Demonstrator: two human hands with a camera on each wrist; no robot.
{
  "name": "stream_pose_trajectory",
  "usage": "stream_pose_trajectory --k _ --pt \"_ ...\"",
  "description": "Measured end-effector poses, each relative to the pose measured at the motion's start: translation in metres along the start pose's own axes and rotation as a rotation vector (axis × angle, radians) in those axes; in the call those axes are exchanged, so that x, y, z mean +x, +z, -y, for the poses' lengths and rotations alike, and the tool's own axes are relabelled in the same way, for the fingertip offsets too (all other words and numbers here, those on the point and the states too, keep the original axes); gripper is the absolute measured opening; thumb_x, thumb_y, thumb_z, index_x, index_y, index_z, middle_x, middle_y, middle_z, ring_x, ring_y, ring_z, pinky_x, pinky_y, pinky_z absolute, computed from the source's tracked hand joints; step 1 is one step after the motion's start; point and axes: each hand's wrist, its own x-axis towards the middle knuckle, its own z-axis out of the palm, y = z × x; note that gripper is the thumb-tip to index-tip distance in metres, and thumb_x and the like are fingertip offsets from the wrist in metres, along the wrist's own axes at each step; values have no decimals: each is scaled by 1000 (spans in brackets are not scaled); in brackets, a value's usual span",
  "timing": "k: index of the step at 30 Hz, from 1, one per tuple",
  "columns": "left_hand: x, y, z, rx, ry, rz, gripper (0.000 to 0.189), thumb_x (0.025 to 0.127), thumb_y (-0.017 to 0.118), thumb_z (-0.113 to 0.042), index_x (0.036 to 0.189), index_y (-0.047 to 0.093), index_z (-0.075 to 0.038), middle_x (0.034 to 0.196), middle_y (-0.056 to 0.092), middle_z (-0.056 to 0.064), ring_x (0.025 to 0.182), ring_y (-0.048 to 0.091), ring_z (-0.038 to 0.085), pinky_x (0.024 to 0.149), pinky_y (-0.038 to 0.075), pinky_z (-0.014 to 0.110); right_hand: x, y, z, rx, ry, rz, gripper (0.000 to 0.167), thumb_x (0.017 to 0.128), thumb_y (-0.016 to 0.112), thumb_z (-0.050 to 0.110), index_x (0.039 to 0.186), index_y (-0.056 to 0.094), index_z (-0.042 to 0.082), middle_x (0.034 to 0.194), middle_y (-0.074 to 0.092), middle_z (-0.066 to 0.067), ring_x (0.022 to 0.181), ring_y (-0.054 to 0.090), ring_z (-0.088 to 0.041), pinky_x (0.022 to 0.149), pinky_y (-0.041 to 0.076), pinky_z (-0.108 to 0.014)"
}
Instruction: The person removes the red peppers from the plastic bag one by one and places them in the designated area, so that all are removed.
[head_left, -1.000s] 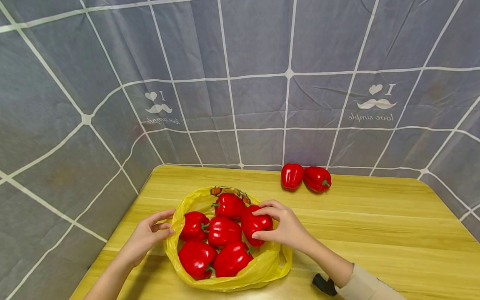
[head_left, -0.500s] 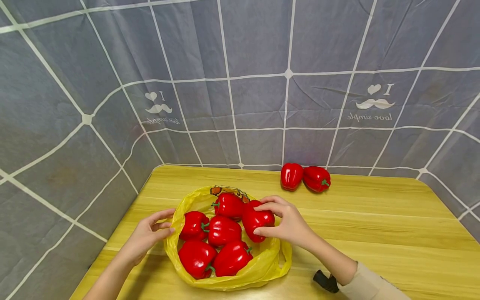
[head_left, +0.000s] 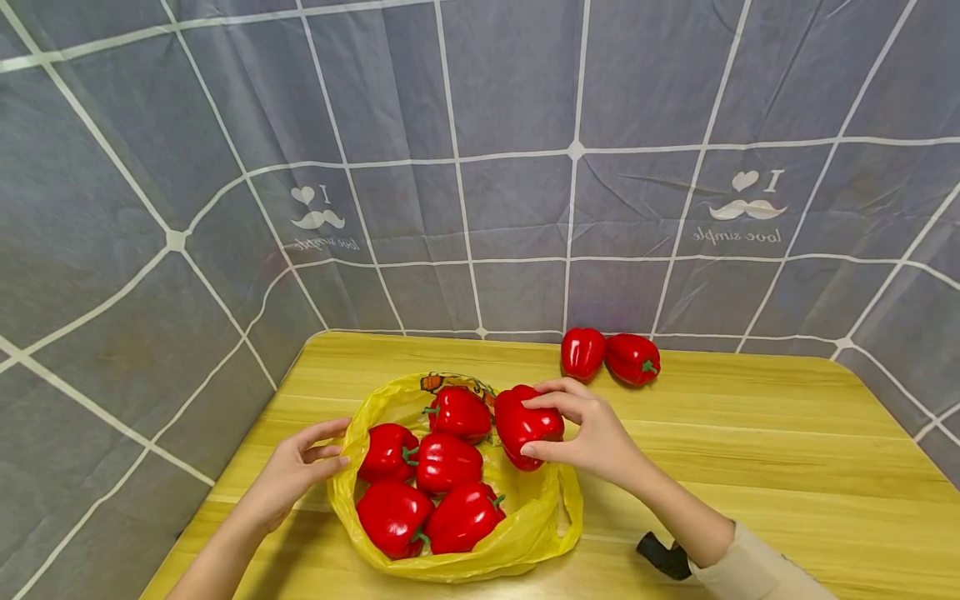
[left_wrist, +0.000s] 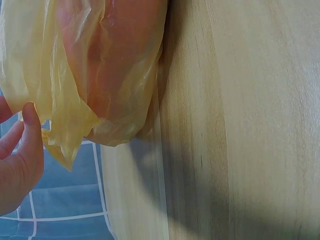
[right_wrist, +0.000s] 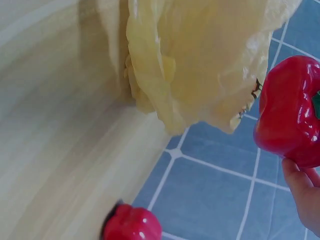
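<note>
My right hand (head_left: 596, 437) grips a glossy red bell pepper (head_left: 517, 425), thumb and fingers on its right side. In the head view that pepper overlaps the right part of a yellow plastic bag (head_left: 528, 542); in the right wrist view the held pepper (right_wrist: 285, 110) shows apart from the bag (right_wrist: 210, 60), above the table. Several more red peppers (head_left: 448, 462) with green stems lie inside the open bag. At the bag's left rim my left hand (head_left: 288, 471) pinches the plastic between thumb and fingers; the left wrist view shows the fingertips at the crumpled yellow edge (left_wrist: 67, 110).
Two red peppers, one standing (head_left: 582, 354) and one lying with its stem forward (head_left: 633, 360), sit at the back of the wooden table (head_left: 750, 433). A grey checked cloth (head_left: 517, 208) hangs behind and beside it. A black object (head_left: 663, 557) is by the right sleeve.
My right hand has lifted the pepper up and to the right, away from the others in the bag. The left hand has stayed at the bag's rim.
</note>
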Motion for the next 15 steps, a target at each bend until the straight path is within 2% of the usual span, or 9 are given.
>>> stream_pose_trajectory --k 15 --pt "-1 -1 -1 4 -6 4 57 84 64 -2 134 40 10 128 42 27 95 55 12 76 50 23 -4 -17 -2 17 -8 -56 41 69 84 17 106 69 11 119 54 -4 109 53 -20 92 45 -36"
